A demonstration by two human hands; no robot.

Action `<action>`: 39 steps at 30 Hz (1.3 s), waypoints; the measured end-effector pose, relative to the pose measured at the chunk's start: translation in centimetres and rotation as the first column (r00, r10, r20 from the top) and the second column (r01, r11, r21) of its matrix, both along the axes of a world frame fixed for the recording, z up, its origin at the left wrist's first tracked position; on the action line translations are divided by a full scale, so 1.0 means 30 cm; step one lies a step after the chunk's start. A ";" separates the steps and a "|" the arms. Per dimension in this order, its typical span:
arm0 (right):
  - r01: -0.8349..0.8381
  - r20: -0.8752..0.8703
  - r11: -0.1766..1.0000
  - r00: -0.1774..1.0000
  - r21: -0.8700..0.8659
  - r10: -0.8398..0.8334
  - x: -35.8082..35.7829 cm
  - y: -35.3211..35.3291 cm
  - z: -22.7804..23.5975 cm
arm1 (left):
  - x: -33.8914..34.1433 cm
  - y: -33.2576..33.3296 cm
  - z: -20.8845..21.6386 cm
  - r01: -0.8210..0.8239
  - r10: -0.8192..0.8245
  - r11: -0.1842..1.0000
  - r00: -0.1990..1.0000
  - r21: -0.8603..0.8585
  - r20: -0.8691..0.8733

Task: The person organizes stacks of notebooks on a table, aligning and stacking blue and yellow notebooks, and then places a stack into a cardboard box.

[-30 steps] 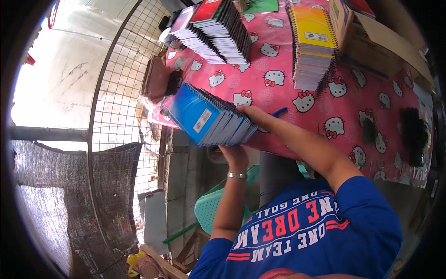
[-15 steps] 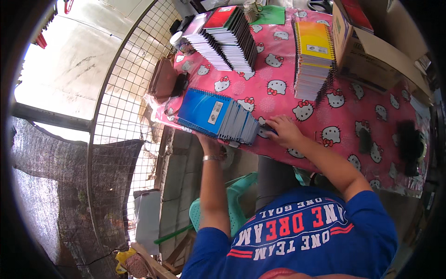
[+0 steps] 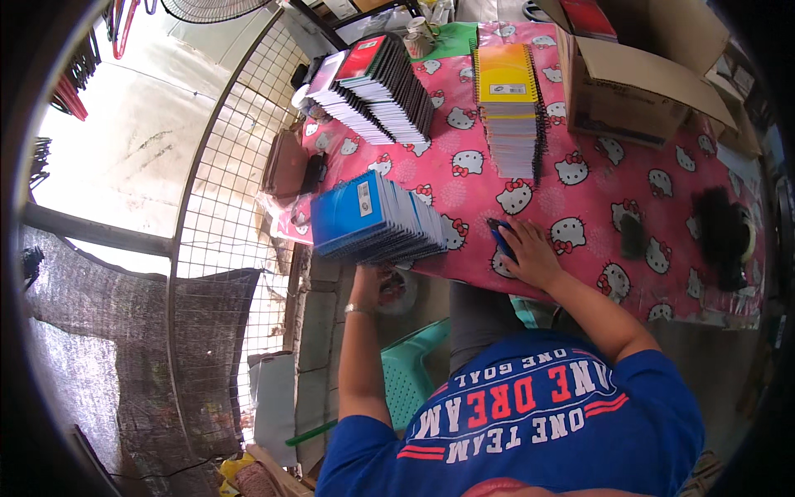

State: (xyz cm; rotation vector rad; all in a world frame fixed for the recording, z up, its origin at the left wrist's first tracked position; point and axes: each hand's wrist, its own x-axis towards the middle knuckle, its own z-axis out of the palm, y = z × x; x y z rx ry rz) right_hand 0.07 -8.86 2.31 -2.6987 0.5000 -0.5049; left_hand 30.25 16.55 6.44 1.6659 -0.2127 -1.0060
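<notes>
A stack of blue spiral notebooks [image 3: 348, 217] leans in a fanned slant at the near left edge of the table. My left hand [image 3: 369, 277] is at the near side of this stack, its fingers hidden by the notebooks. To the right of them, my right hand [image 3: 530, 253] rests low over the tabletop, fingers curled around a small dark blue object with a black end [image 3: 500, 235]. Its kind is not clear from here.
Beyond stand stacks of red-topped notebooks [image 3: 362, 60] and yellow-topped notebooks [image 3: 505, 74]. An open cardboard box [image 3: 621, 103] sits at the far right of the pink patterned table cover [image 3: 464, 166]. A brown bag [image 3: 281, 161] lies beside the wire mesh [image 3: 240, 132].
My right hand has moved away from the blue notebooks to the right, still with the small object. The blue stack sits at a different angle, more of its coils facing me. The view has shifted.
</notes>
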 end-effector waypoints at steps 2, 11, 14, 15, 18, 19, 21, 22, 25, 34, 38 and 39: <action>0.025 0.005 1.000 1.000 0.008 -0.025 -0.010 -0.006 -0.011 | -0.138 -0.061 0.035 -0.066 0.067 0.998 0.998 -0.006 0.011; 0.046 0.032 0.999 0.998 0.003 -0.046 0.005 0.014 -0.007 | -0.368 -0.031 -0.207 -0.476 0.314 0.800 0.852 -0.366 -0.419; 0.070 0.071 0.997 0.995 -0.015 -0.069 -0.003 -0.018 -0.032 | -0.455 -0.138 -0.140 -0.533 0.375 0.798 0.805 -0.281 -0.461; 0.045 0.038 0.999 0.998 0.013 -0.046 0.005 -0.020 -0.026 | -0.469 -0.143 -0.140 -0.535 0.381 0.798 0.805 -0.278 -0.455; 0.010 -0.032 0.998 0.999 0.070 -0.007 0.031 -0.044 -0.009 | -0.487 -0.134 -0.130 -0.628 0.530 0.744 0.763 -0.227 -0.370; 0.002 -0.074 0.996 0.997 0.091 0.005 0.038 -0.049 0.007 | -0.461 -0.114 -0.113 -0.635 0.559 0.722 0.769 -0.274 -0.308; 0.033 -0.106 0.991 0.994 0.132 -0.019 0.034 -0.063 0.048 | -0.413 -0.128 -0.012 -0.589 0.588 0.705 0.797 -0.395 -0.138; 0.059 -0.126 0.985 0.991 0.163 -0.038 0.040 -0.073 0.077 | -0.377 -0.157 0.100 -0.528 0.589 0.707 0.808 -0.471 -0.023; -0.018 0.237 0.954 0.970 0.298 -0.056 0.191 0.006 0.109 | -0.114 -0.107 0.333 -0.420 0.565 0.672 0.823 -0.610 0.056; -0.074 0.072 0.011 0.899 0.997 -0.432 0.513 0.314 0.626 | 0.130 -0.247 0.617 0.128 -0.162 0.973 0.972 -0.191 -0.171; 0.117 -0.066 0.072 0.869 0.991 -0.490 0.569 0.342 0.695 | 0.085 -0.275 0.603 0.102 -0.114 0.986 0.990 -0.132 -0.082; 0.120 -0.072 0.067 0.867 0.991 -0.493 0.578 0.356 0.697 | 0.074 -0.274 0.612 0.106 -0.117 0.986 0.989 -0.128 -0.086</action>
